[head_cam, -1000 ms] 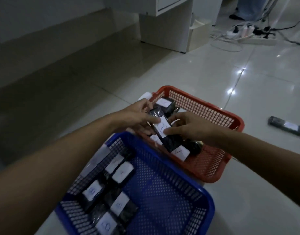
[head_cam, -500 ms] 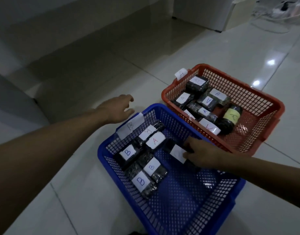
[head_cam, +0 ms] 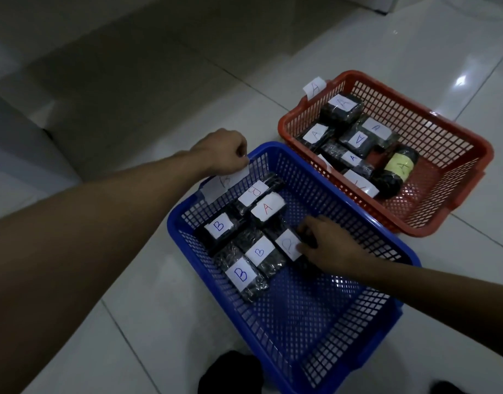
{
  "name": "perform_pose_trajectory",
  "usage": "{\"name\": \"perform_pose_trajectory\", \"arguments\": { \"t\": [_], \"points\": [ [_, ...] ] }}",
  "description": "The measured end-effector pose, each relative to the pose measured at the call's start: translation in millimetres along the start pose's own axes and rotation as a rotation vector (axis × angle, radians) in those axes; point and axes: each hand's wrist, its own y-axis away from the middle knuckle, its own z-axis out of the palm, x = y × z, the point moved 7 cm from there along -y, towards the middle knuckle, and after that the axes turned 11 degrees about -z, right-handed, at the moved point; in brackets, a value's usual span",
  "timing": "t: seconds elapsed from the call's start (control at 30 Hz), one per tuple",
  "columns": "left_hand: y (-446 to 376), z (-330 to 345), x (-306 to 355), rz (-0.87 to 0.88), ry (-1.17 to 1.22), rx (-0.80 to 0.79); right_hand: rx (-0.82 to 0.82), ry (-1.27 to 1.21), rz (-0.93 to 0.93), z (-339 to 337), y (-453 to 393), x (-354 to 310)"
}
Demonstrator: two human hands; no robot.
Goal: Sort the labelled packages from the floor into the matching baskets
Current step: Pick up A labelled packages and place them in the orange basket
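The right hand (head_cam: 327, 245) holds a dark package (head_cam: 290, 245) down inside the blue basket (head_cam: 358, 331) — best laid flat, label up, beside the other B packs. The left hand (head_cam: 224, 152) pinches the basket's paper tag (head_cam: 224, 180) — good for steadying.

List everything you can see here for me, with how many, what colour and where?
blue basket: one, blue, near on the floor, tagged B
red basket: one, red, beyond the blue one, tagged A
packages in blue basket: six, black wrap with white labels; one reads A
packages in red basket: about seven, black, one with a yellow label
floor: pale glossy tiles
left hand: at the blue basket's far rim, fingers curled
right hand: grips a package inside the blue basket
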Motion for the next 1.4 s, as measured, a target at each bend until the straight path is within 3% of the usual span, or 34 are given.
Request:
{"name": "perform_pose_trajectory", "arguments": {
  "t": [0.33, 0.53, 0.73, 0.93, 1.07, 1.23, 1.4],
  "points": [
    [2, 5, -2, -0.032, -0.001, 0.01, 0.031, 0.063, -0.047, 2, 1, 0],
    [-2, 4, -1, -0.027, 0.021, -0.001, 0.164, 0.131, -0.179, -20, -14, -24],
    [-3, 2, -5, -0.026, 0.026, 0.036, 0.143, 0.161, -0.036, -8, -47, -34],
    [-3, 0, -2, 0.015, 0.021, 0.15, 0.272, 0.092, -0.109, -15, -50, -41],
    [4, -14, 21, 0.191, -0.102, 0.299, 0.343, -0.003, -0.277, -44, -32, -54],
    [5, -11, 60, 0.32, -0.055, 0.288, 0.469, 0.008, -0.401, -102, -2, -44],
    [-17, -4, 99, 0.331, 0.072, 0.289, 0.7, -0.022, -0.231, -170, 8, 22]
  ]
}}
